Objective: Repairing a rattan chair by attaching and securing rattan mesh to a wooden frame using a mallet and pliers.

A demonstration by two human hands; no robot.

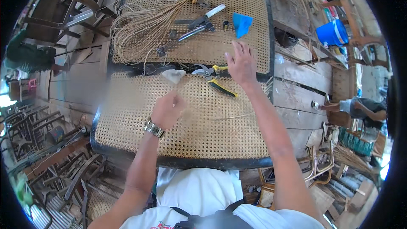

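Note:
In front of me a woven cane panel [203, 133] with a dark frame lies flat. My left hand [169, 109], with a metal watch [154, 128] on its wrist, is closed just above the weave. Whether its curled fingers hold anything, I cannot make out. Farther right, my right hand [242, 63] is open, fingers stretched away from me. Beside it lie pruning shears [222, 88] with yellow-and-black handles, their blades apart near the dark crossbar. A crumpled white cloth-like piece [174, 75] lies between the left hand and that crossbar.
A bundle of thin cane strands [148, 25] spreads over the panel's far left. Near it lie pliers [193, 0], a metal-and-black tool [197, 32] and a blue piece [242, 24]. A blue bucket [333, 33] stands at far right; people stand at both sides.

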